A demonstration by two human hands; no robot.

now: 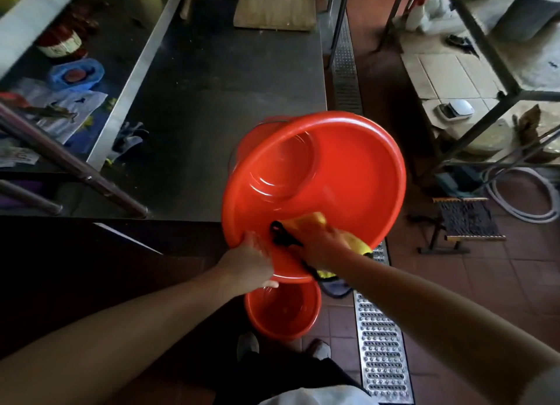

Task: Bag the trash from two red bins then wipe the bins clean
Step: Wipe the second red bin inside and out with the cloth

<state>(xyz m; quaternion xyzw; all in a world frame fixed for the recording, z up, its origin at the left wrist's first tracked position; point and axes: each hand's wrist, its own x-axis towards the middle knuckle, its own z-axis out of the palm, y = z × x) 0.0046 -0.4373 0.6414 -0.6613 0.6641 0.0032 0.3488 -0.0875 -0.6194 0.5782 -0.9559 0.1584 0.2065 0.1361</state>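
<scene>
A large red bin (348, 168) is tilted toward me at the steel table's near right corner, its inside bare. My left hand (251, 262) grips its near rim from below. My right hand (321, 247) presses a yellow cloth (312, 221) with black trim against the inner wall near the rim, fingers curled over it. A second, smaller red bin (281, 313) stands upright on the floor under my hands, in front of my shoes. I cannot see any trash bag.
The dark steel table (218, 95) stretches ahead, a wooden board (275, 7) at its far end. A shelf on the left holds a blue bag (77, 75) and papers. A metal floor drain grate (381, 350) runs beside me. A small stool (466, 219) and hose (521, 192) lie to the right.
</scene>
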